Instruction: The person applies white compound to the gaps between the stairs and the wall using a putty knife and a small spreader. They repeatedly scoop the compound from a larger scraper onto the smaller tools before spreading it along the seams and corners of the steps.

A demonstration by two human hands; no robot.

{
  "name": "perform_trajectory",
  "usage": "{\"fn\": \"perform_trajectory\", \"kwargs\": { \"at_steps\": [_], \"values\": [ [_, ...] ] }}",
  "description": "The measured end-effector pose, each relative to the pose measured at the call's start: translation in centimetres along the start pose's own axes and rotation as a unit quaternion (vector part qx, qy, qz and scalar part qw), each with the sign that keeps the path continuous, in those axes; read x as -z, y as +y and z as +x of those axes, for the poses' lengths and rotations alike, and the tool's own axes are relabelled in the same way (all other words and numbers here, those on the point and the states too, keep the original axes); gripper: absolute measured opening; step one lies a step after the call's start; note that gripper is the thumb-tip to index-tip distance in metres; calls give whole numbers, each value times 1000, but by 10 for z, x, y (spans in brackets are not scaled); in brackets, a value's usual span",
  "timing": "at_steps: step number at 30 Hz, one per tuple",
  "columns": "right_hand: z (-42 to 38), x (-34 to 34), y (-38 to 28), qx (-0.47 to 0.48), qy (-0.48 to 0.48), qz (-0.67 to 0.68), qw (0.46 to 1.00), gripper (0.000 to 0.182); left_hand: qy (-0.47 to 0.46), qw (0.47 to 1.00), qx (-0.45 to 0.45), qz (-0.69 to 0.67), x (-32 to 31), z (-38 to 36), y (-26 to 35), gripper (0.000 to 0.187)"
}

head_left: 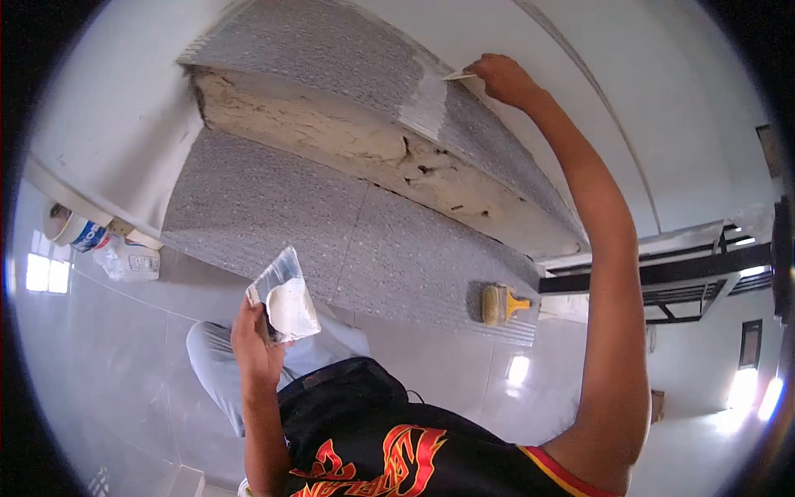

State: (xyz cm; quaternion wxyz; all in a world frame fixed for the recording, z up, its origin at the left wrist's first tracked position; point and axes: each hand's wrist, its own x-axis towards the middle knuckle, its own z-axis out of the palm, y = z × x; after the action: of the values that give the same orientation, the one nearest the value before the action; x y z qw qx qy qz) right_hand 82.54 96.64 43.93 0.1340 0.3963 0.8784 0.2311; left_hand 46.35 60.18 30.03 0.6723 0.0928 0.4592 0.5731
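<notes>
My left hand [255,340] is closed around the dark grip of a flat metal trowel [287,263], which carries a thick mound of white putty [291,311]. At the upper right, my right hand [507,81] pinches a small pale putty knife [458,76] against the upper grey speckled step [331,62]. Just left of the blade, a whitish smear of putty [426,101] covers part of that step. Below it runs a rough cream riser [298,120] with dark holes. On the lower grey step [257,190] lies a brush [494,305] with a yellow handle.
A white bucket [73,228] and a clear plastic bag [131,261] stand on the glossy tile floor [199,282] at the left. White walls [116,124] border the steps. A black metal frame [662,277] is at the right, near my right arm.
</notes>
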Motion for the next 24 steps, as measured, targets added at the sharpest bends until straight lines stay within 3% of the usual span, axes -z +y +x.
{"fn": "perform_trajectory", "kwargs": {
  "at_steps": [1,3,6,9,11,12,14,15,16,20,22,24],
  "values": [
    [-5,0,2,14,-1,3,1000,35,-16,999,-28,35,-2,0,0,38],
    [-20,7,2,24,-3,5,1000,36,-43,999,18,-18,-1,6,3,36],
    [-65,14,4,-24,-89,-23,996,36,-69,998,5,-6,-5,7,2,34],
    [-122,10,18,-7,-88,28,996,36,-43,998,19,-29,-15,4,2,33],
    [-159,8,24,-10,-129,33,991,37,-59,996,-48,54,-11,1,-2,33],
    [-179,2,28,-18,-132,33,991,37,-18,997,-22,66,-13,-6,-1,35],
    [-221,-5,31,-10,-92,50,994,37,-60,998,-20,26,-16,-5,-2,35],
    [-239,-5,32,-21,-97,48,994,37,-89,996,-21,-18,-22,-5,-3,36],
    [-257,-6,33,-48,-121,57,990,36,-57,997,-6,-42,-30,-9,-3,37],
    [-317,-10,37,-88,-129,55,986,35,-46,999,-16,2,-34,-13,-11,38],
    [-340,-13,39,-107,-146,51,982,35,-117,993,-22,24,-27,-10,-17,37],
    [-356,-10,38,-125,-163,47,978,35,-87,996,-15,13,-53,-24,-10,35]
  ]
}}
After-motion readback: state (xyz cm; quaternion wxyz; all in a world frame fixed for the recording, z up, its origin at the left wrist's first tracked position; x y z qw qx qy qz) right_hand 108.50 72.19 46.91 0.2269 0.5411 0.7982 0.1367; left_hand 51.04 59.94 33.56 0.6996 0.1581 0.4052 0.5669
